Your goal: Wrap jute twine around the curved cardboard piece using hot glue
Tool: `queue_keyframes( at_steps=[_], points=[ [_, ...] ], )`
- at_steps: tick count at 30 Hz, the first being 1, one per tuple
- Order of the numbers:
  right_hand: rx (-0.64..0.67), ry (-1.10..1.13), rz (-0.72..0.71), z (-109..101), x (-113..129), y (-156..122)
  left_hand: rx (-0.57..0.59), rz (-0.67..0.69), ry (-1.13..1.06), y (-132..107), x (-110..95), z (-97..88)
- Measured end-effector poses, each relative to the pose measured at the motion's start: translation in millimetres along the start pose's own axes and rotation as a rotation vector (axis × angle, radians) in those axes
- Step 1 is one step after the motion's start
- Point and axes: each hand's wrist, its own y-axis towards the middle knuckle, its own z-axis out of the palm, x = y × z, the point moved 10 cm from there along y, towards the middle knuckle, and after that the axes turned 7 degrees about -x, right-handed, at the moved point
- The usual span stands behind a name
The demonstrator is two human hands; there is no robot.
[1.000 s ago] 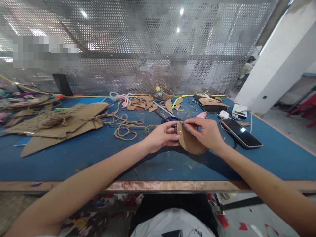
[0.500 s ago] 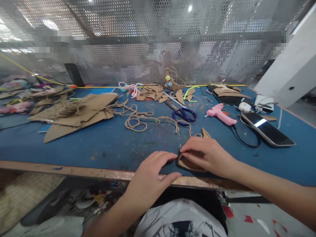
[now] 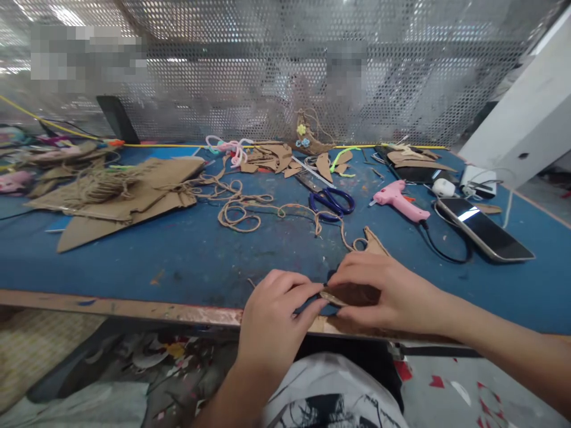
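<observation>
Close to the table's front edge I hold a brown cardboard cutout [image 3: 352, 293] with twine along its edge. My right hand [image 3: 388, 291] grips it from the right, with fingers on the far side and thumb on the near side. The thumb and fingers of my left hand [image 3: 281, 303] pinch its left tip. A short end of twine sticks out behind the left hand. Beyond the right hand a pointed cardboard part [image 3: 373, 241] rises, and the loose twine [image 3: 241, 214] runs toward it from the left. My fingers hide much of the cutout.
Blue-handled scissors [image 3: 332, 203] and a pink glue gun [image 3: 399, 199] with a black cord lie beyond my hands. A phone [image 3: 484, 229] is at right. Cardboard sheets [image 3: 134, 196] carry a twine bundle at left. Scraps [image 3: 267, 159] line the metal mesh [image 3: 250, 77].
My left hand has closed its thumb and fingers on the cutout's left tip. The cutout has tilted up, and the right thumb now shows on its near side. The view has shifted slightly.
</observation>
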Motion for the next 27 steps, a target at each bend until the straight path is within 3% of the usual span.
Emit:
queue_keyframes(
  at_steps=[5, 11, 21, 27],
  points=[
    [-0.002, -0.024, -0.025, 2.1, 0.6, -4.9, -0.007, 0.061, 0.038, -1.8, -5.9, 1.1],
    [-0.020, 0.001, 0.049, 1.6, -5.1, -7.9, 0.093, 0.056, 0.046, 1.2, -4.1, 5.9],
    [-0.009, 0.058, 0.072, 2.4, -6.8, -5.2, 0.324, -0.140, -0.130, 14.3, 9.9, 19.9],
    [-0.009, 0.062, 0.062, 2.9, -5.7, -5.9, 0.379, -0.226, -0.195, 14.5, 14.8, 23.3]
  ],
)
